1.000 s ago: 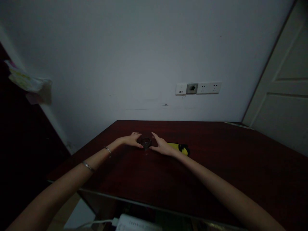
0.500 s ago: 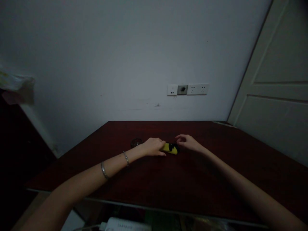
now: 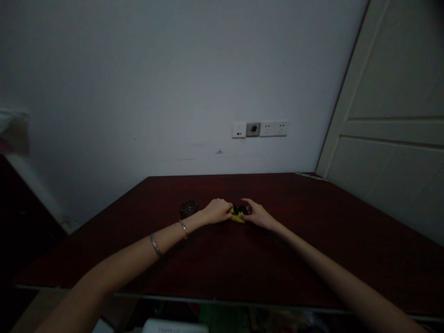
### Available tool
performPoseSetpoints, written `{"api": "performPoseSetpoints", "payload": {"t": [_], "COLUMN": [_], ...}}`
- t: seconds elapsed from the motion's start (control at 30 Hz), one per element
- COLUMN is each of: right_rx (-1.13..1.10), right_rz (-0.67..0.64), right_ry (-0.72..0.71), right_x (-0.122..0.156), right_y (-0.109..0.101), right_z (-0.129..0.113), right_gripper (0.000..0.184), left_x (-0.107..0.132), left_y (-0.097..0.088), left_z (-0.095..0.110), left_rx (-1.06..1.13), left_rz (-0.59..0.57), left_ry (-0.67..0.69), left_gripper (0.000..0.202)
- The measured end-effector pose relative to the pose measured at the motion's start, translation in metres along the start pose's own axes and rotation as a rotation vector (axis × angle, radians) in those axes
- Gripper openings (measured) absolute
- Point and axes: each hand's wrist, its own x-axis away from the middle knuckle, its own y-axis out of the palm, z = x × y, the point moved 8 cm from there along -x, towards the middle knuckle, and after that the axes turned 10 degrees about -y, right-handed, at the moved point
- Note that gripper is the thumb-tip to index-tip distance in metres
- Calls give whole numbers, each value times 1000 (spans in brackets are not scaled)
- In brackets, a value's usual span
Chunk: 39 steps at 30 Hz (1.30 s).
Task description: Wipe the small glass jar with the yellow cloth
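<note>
A small yellow-and-black object [image 3: 237, 218] rests on the dark red tabletop between my two hands; its kind is too dim and covered to make out. My left hand [image 3: 218, 211] is closed round its left end, with two bracelets on that forearm. At its right end, the thumb and fingers of my right hand [image 3: 258, 215] curve about the black part and touch it. Just left of my left hand stands a dark, round, glassy dish-like thing [image 3: 188, 208], partly behind the forearm.
The dark red table [image 3: 215, 263] meets a pale wall with a row of sockets [image 3: 274, 128]. A panelled door [image 3: 388, 125] stands at the right. Below the front edge lie a white box-like device [image 3: 175, 326] and other dim items.
My right hand has moved left and closed on the right end of the yellow-and-black object. My left hand keeps its hold. The view has turned slightly right.
</note>
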Motion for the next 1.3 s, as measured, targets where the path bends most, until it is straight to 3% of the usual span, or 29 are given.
{"api": "performPoseSetpoints", "payload": {"t": [0.1,0.17,0.27,0.4,0.5,0.67,0.8,0.87,0.97,1.13,1.2,1.3], "right_rx": [-149,-286,-480,-626,-626,-386,-58,63,67,6,47,137], "right_rz": [-13,-24,-46,-89,-162,-235,-221,-199,-222,-170,-104,-20], "right_ry": [18,47,63,13,-39,-186,-329,-366,-406,-414,-382,-312], "right_x": [0,1,1,-3,-6,-10,-6,-3,1,-9,-15,-20], "right_y": [4,6,11,33,64,109,116,112,102,67,47,17], "right_z": [-2,-5,-16,-43,-65,-93,-110,-113,-111,-85,-66,-35], "right_gripper": [69,72,74,75,76,70,66,64,59,42,40,42], "left_x": [7,19,51,107,147,198,204,200,181,117,90,51], "left_y": [-18,-37,-67,-80,-75,-39,-17,-18,-36,-58,-56,-33], "left_z": [-12,-30,-69,-121,-147,-196,-221,-228,-220,-159,-127,-78], "left_rx": [210,419,715,950,927,712,339,138,-45,-11,33,111], "left_rz": [113,242,503,587,520,284,-14,-104,-64,119,182,174], "left_ry": [-73,-166,-322,-540,-588,-842,-953,-981,-919,-607,-502,-377], "left_gripper": [17,18,21,26,25,27,31,42,59,47,41,42]}}
